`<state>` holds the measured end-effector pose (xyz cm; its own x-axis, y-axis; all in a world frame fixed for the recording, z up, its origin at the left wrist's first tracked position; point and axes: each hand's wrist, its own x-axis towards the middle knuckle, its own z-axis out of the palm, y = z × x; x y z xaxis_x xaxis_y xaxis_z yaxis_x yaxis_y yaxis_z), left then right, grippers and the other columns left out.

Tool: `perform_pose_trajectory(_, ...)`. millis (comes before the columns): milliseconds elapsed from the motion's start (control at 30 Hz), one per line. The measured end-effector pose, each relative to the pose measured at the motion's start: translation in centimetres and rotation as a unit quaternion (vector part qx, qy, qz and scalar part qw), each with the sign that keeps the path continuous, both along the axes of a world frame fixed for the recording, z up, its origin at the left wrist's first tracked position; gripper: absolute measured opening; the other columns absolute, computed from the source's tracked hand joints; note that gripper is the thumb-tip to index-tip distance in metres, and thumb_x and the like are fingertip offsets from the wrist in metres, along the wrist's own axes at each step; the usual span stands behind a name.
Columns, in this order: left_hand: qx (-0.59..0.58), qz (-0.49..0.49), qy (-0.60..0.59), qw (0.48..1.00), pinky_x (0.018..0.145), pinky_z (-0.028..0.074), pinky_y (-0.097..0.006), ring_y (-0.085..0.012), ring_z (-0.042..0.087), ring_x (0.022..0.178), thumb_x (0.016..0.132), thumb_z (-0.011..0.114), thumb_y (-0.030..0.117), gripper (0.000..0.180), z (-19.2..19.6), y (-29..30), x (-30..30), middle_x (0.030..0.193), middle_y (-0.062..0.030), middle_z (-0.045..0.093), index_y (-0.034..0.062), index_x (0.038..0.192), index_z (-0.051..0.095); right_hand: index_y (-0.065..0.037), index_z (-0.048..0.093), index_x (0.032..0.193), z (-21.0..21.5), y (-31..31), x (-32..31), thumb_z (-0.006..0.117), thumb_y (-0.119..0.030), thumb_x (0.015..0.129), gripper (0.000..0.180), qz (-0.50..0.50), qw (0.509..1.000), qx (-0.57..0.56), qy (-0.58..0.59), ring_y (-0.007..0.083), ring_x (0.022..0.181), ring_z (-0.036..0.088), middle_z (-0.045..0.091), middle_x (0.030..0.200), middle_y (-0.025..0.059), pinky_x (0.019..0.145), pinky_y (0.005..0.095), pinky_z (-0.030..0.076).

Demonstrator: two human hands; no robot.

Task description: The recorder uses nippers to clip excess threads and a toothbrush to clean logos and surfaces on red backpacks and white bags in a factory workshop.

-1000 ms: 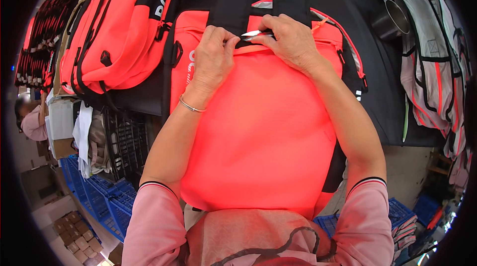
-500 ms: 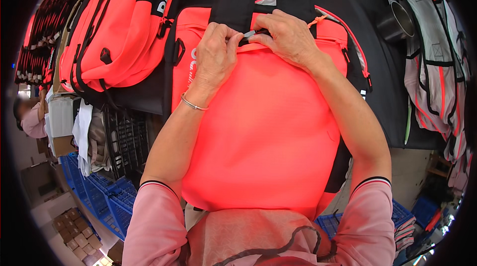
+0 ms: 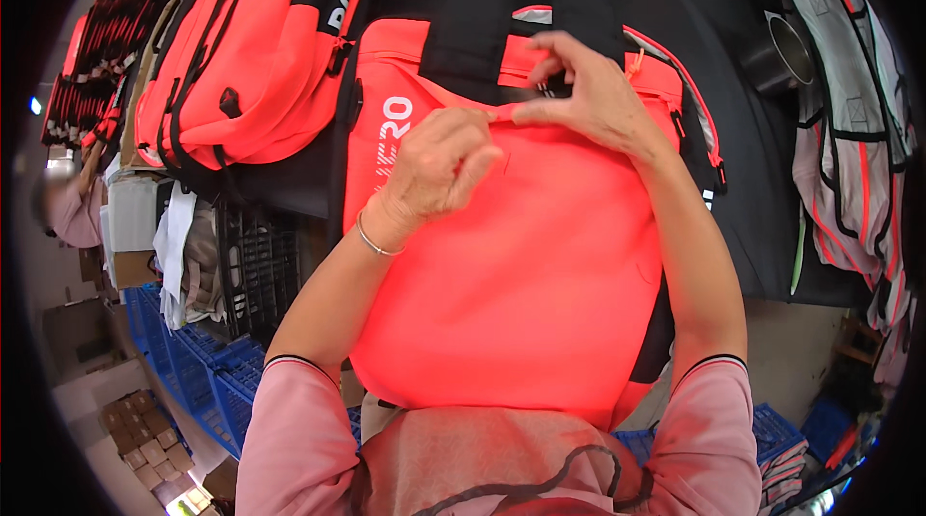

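Note:
A bright coral-orange bag [image 3: 521,265] with black trim lies flat in front of me on a black table. My right hand [image 3: 588,92] pinches the fabric edge near the bag's top, close to the black strap panel [image 3: 482,24]. My left hand [image 3: 439,164] hovers over the upper left of the bag, fingers curled and loosely closed, with nothing visible in it. A thin bracelet sits on my left wrist.
A pile of similar orange and black bags [image 3: 241,63] lies at the upper left. Grey and orange garments [image 3: 849,130] hang at the right. Blue plastic crates [image 3: 193,371] and cardboard boxes [image 3: 145,429] stand on the floor at the lower left. A black crate [image 3: 256,265] sits under the table edge.
My left hand has let go of the bag's top edge and drawn back down and to the left. My right hand stays at the top edge, still pinching.

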<state>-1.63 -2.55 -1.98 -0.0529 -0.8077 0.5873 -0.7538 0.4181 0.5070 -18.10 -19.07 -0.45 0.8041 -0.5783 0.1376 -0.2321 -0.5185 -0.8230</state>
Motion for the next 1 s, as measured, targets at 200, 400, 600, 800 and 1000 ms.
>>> perform_pose_trajectory(200, -0.047, 0.274, -0.265, 0.923, 0.086, 0.046, -0.043, -0.0270, 0.057, 0.105, 0.084, 0.070, 0.010, 0.009, 3.6, -1.5, 3.0, 0.104, -0.0094, 0.063, 0.0034, 0.080, 0.065, 0.004, 0.068, 0.102, 0.7, 1.5, -1.3, 0.087, -0.031, 0.068, 0.052, 0.149, 0.988, 0.006, 0.040, 0.0213, 0.083, 0.066, 0.069, 0.089, 0.0095, 0.076, 0.0314, 0.052)
perform_pose_trajectory(400, 0.071, 0.277, -0.141, 0.948, 0.097, 0.043, -0.044, -0.0331, 0.054, 0.112, 0.075, 0.080, 0.014, 0.023, 4.1, 0.8, 3.2, 0.107, -0.0151, 0.062, 0.0050, 0.089, 0.064, -0.003, 0.068, 0.085, 2.3, 4.4, -1.8, 0.080, -0.041, 0.071, 0.042, 0.217, 0.965, -0.116, 0.090, 0.0295, 0.078, 0.065, 0.066, 0.083, 0.0098, 0.068, 0.0416, 0.050)
perform_pose_trajectory(600, 0.168, 0.378, -0.065, 0.908, 0.095, 0.048, -0.045, -0.0381, 0.060, 0.106, 0.066, 0.085, 0.017, 0.071, 6.5, 2.1, 2.3, 0.104, -0.0207, 0.062, -0.0030, 0.125, 0.049, -0.002, 0.068, 0.086, 2.5, 7.1, -2.9, 0.078, -0.037, 0.074, 0.038, 0.221, 0.954, -0.177, 0.094, 0.0281, 0.076, 0.065, 0.061, 0.078, 0.0077, 0.061, 0.0402, 0.051)
perform_pose_trajectory(800, 0.336, 0.294, 0.205, 0.871, 0.080, 0.054, -0.038, -0.0261, 0.067, 0.083, 0.071, 0.071, 0.003, 0.056, 6.7, 4.1, 4.7, 0.097, -0.0143, 0.065, -0.0053, 0.122, 0.049, -0.004, 0.069, 0.106, 3.0, 8.6, -3.2, 0.082, -0.026, 0.069, 0.045, 0.215, 0.953, -0.211, 0.030, 0.0255, 0.066, 0.060, 0.058, 0.077, 0.0072, 0.055, 0.0380, 0.047)
perform_pose_trajectory(1000, 0.305, 0.154, 0.578, 0.741, 0.073, 0.056, -0.030, -0.0161, 0.067, 0.077, 0.072, 0.063, -0.008, 0.044, 4.9, 6.0, 4.6, 0.095, -0.0082, 0.066, -0.0033, 0.115, 0.054, -0.002, 0.071, 0.102, 2.3, 8.8, -2.4, 0.080, -0.017, 0.075, 0.032, 0.139, 0.979, -0.129, -0.079, 0.0217, 0.068, 0.063, 0.065, 0.083, 0.0077, 0.057, 0.0325, 0.049)
